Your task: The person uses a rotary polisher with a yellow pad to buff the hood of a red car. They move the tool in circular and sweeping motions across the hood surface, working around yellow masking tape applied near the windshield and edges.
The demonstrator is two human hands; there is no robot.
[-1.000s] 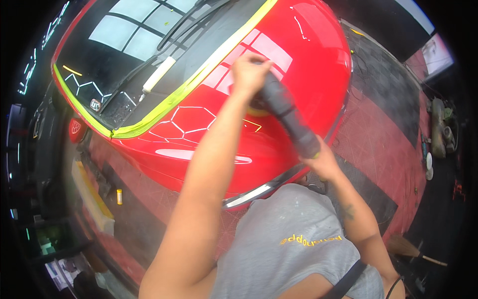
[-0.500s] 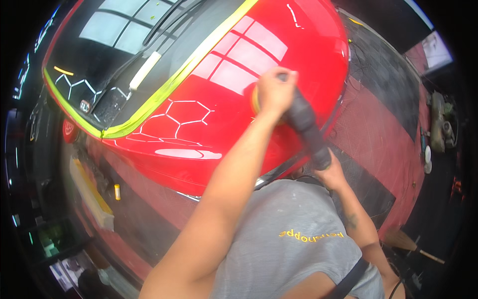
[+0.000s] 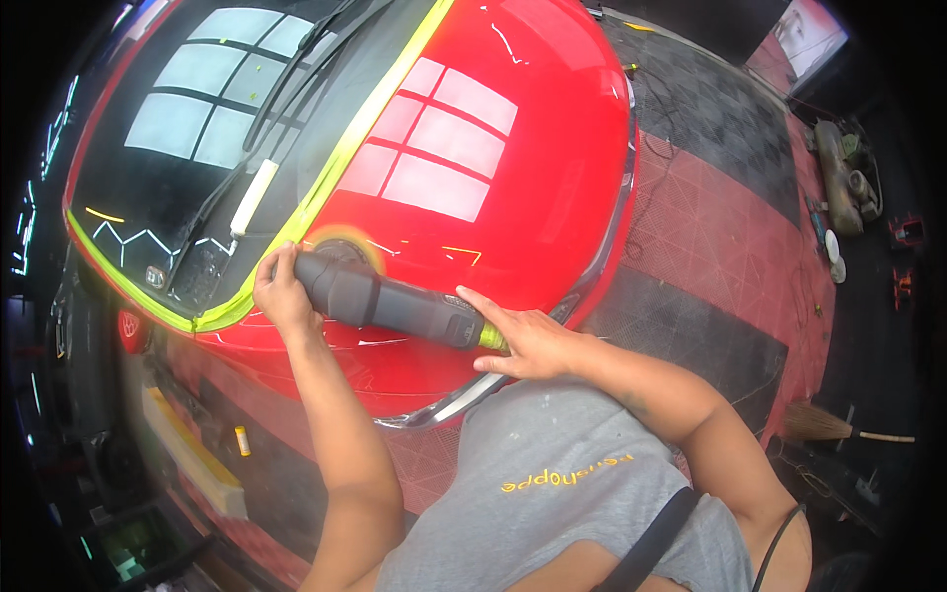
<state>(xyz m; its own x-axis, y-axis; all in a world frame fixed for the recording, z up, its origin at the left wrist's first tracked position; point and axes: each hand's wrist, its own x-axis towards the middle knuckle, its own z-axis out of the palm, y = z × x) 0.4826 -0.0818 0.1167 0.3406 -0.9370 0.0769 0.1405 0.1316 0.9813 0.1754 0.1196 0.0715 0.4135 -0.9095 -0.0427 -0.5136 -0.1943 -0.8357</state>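
A black car polisher (image 3: 380, 301) lies across the glossy red car hood (image 3: 552, 178), its head to the left and its tail to the right. The yellowish pad (image 3: 370, 255) under the head rests on the paint close to the taped edge and looks blurred. At the polisher's front end, my left hand (image 3: 284, 293) is closed around the head. My right hand (image 3: 533, 340) grips the tail beside a yellow-green band, thumb and forefinger on either side of it. Bright yellow-green masking tape (image 3: 365, 111) runs along the hood's edge by the windshield (image 3: 187, 183).
Wiper arms (image 3: 258, 128) and a pale strip-shaped piece (image 3: 254, 197) lie by the windshield. On the floor at left are a yellow bottle (image 3: 243, 441) and a long pale block (image 3: 192, 449). A broom (image 3: 819, 424) and a greenish compressor-like machine (image 3: 846, 178) stand at right.
The polisher has moved left and nearer to me, toward the taped edge, and swung from steeply slanted to nearly crosswise. Both hands have moved with it. The view has shifted slightly.
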